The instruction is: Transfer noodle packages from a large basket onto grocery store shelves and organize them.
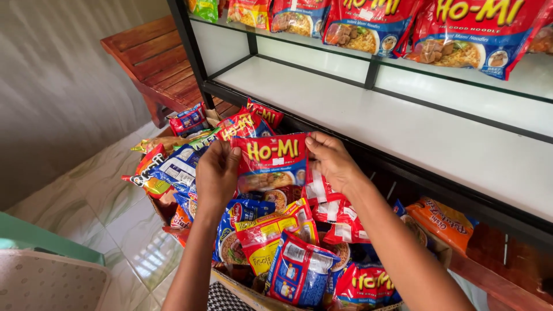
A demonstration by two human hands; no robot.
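Both the left hand and the right hand pinch the top corners of a red instant noodle packet, held upright above a box heaped with packets. This looks like the lifting-out step. Placing it on the white shelf calls for a level carry up and forward.

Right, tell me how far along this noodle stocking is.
Done: a row of red and blue noodle packets lies on the top shelf. In hand: the left hand and right hand hold one red noodle packet by its upper corners above the box. Left: the lower white shelf is bare, and the box is heaped with mixed packets.
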